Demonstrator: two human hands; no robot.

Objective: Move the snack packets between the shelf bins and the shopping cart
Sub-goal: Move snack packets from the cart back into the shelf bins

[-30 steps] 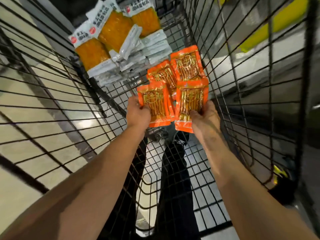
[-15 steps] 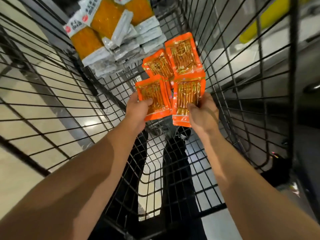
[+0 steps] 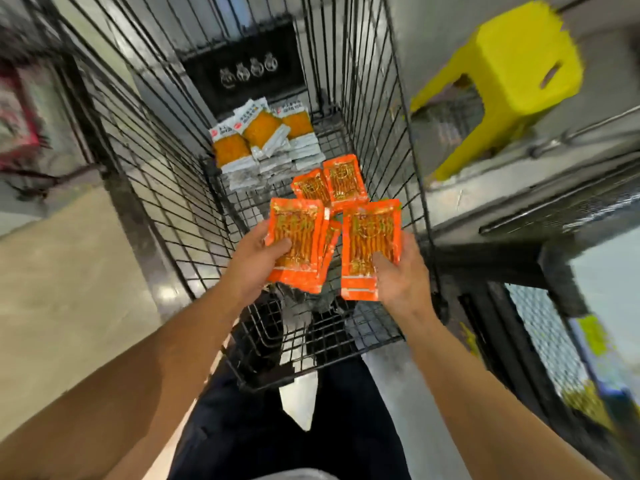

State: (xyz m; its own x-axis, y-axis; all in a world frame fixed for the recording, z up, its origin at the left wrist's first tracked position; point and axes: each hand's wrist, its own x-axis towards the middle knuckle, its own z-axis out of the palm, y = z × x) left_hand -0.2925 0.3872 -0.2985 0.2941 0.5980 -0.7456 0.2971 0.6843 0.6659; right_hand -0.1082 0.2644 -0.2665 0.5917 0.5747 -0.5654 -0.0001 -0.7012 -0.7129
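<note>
My left hand grips a small stack of orange snack packets, thumb on the top one. In my right hand is another orange packet, pinched near its lower end. Both are held above the rear of the black wire shopping cart. Two more orange packets lie on the cart floor just beyond my hands. At the cart's far end sits a pile of white-and-yellow snack packets.
A yellow plastic stool stands on a grey ledge to the right of the cart. A wire-mesh shelf runs along the right side. Beige floor lies to the left. My dark trousers show below the cart's near edge.
Both hands have lifted their orange packets up and back toward me, away from the cart floor. The view has pulled back, so the whole cart and the yellow stool now show.
</note>
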